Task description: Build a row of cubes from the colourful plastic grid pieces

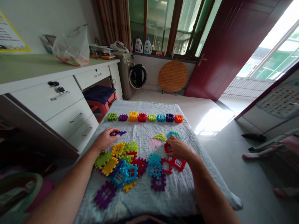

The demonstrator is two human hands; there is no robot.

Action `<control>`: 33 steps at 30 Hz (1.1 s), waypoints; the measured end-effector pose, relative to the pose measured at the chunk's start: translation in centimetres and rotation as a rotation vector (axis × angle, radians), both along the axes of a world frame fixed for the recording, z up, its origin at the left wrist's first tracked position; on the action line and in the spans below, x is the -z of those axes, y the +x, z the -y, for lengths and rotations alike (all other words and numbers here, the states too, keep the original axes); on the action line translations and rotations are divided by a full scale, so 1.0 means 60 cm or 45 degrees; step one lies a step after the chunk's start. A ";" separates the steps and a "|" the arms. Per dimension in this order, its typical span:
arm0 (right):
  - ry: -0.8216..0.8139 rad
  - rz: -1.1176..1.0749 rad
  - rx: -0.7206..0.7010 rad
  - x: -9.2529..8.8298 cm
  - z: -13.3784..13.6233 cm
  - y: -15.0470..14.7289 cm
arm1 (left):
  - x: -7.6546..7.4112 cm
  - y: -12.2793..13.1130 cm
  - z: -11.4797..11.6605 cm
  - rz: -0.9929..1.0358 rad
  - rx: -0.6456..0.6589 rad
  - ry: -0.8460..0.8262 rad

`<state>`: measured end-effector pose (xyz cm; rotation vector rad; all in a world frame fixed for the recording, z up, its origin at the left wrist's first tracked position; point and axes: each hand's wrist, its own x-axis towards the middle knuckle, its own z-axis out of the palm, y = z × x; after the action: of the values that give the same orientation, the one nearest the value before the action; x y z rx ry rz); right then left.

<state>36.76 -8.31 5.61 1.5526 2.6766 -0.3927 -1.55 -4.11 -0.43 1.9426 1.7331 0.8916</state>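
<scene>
Left hand (105,138): bare, near the left edge of the table (140,106), thumb and fingers pinching one end of a purple piece (121,133), flat, plastic, toothed along its rim. Right hand (181,147): bare, toward the right edge, fingers bent down over a red piece (168,147), a toothed plastic frame with an open middle; whether they grip it or only touch it cannot be told. Just beyond these fingers: a blue frame (175,134), partly hidden. Beside it, toward the table's middle: a lime triangle (160,137), openwork, toothed. Nearer the near edge, right of centre: overlapping blue pieces (154,161), a red ring-like frame (171,166), a red window piece (179,164) with white lattice, and a purple square frame (158,183). Left of centre: a loose pile (109,166) of notched plates, solid and latticed, in yellow, green, red, blue and purple; a purple lattice plate (105,194) lies toward the near left corner. Along the far edge: a row of eight chunky interlocked blocks (142,117), multicoloured. Covering: pale grey-blue cloth (176,196), soft, wrinkled. Beyond the table: a round wood-grained board (173,76), standing upright.
</scene>
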 end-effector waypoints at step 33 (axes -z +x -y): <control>-0.094 -0.074 -0.347 -0.010 0.072 -0.086 | 0.000 0.003 0.003 0.000 -0.034 0.024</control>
<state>31.57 -12.63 6.22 1.1531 2.8276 -0.5238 -1.35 -4.26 -0.42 1.9358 1.7602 0.9209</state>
